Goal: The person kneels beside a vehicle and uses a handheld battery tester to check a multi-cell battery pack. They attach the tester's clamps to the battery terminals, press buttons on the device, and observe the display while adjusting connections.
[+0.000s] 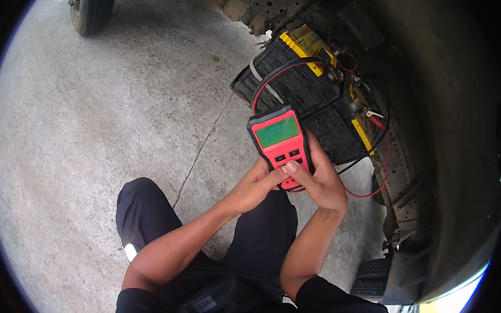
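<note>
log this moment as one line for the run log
left hand: holds red tester | right hand: holds tester, thumb on buttons | red and black cables run to batteries | ground: concrete

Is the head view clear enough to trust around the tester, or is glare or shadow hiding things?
Head view: even daylight, both hands and red tester sharp; green screen too small to read; batteries in vehicle shade; fisheye bends and blackens rim; blown-out patch bottom right.

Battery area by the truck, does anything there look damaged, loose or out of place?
Nothing stands out. Both hands grip the red tester, whose red lead sags in a slack loop toward the two batteries. No visible spill or damage.
</note>
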`<state>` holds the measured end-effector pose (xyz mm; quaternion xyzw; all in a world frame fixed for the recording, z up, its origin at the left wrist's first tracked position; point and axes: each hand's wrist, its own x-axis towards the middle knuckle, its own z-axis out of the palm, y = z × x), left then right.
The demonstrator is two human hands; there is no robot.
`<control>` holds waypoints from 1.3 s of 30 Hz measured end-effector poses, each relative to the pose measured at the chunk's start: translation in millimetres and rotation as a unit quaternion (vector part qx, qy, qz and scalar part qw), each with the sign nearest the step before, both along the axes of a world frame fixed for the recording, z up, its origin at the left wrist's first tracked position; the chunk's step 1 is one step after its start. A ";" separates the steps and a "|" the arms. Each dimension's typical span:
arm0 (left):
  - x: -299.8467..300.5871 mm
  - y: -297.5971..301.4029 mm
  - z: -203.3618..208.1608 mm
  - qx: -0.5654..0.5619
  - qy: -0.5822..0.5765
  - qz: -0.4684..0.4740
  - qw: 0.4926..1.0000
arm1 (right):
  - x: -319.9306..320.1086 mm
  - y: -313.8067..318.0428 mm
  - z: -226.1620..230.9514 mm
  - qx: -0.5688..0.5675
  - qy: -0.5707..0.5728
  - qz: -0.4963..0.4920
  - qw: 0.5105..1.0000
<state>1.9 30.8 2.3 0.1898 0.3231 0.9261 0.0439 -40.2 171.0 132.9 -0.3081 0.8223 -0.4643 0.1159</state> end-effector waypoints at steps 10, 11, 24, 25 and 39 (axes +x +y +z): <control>3.3 -1.8 2.6 0.002 -0.027 0.013 1.000 | -2.9 -8.7 0.7 0.002 -0.024 -0.001 1.000; 3.1 -1.1 1.6 0.004 -0.027 0.017 0.999 | -3.9 -9.3 2.0 0.007 -0.038 0.007 0.999; 3.3 -7.4 -4.3 -0.050 -0.024 0.013 0.998 | -3.9 -15.4 18.2 0.027 -0.080 0.015 0.996; 2.9 -9.1 -4.0 -0.063 -0.024 0.010 0.998 | -4.9 -15.8 20.1 0.038 -0.073 0.017 0.996; -5.4 -3.2 -7.0 -0.032 -0.036 0.040 0.998 | 11.4 26.9 78.9 0.150 0.596 -0.267 0.742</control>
